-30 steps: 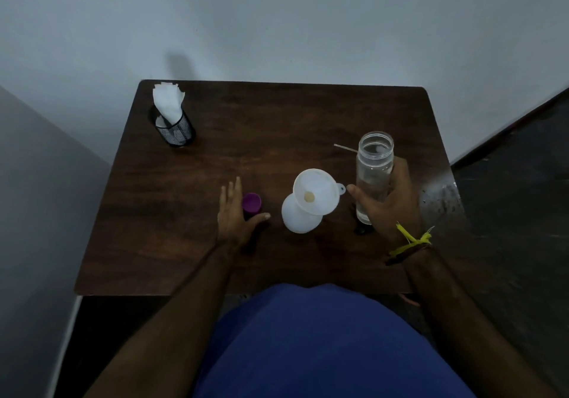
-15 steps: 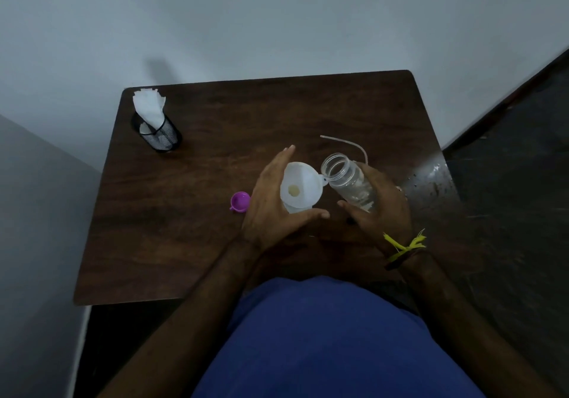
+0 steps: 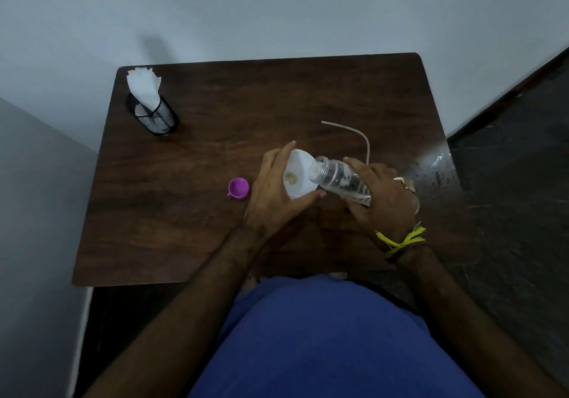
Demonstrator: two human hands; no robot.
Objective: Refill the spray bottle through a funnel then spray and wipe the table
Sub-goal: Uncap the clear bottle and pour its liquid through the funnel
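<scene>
Head view: the left hand (image 3: 274, 191) cups the white funnel (image 3: 297, 179), fingers curled round it. The right hand (image 3: 381, 194) grips the clear bottle (image 3: 338, 180), tilted with its mouth over the funnel's rim.

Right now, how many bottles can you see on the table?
1 for sure: the clear bottle, tipped over the white funnel in the right hand. The left hand may hide another under the funnel.

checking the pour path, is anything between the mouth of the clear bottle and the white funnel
Nothing visible. The right hand tilts the clear plastic bottle so its open mouth sits right at the rim of the white plastic funnel, which the left hand steadies. The purple cap lies off to the left.
</scene>
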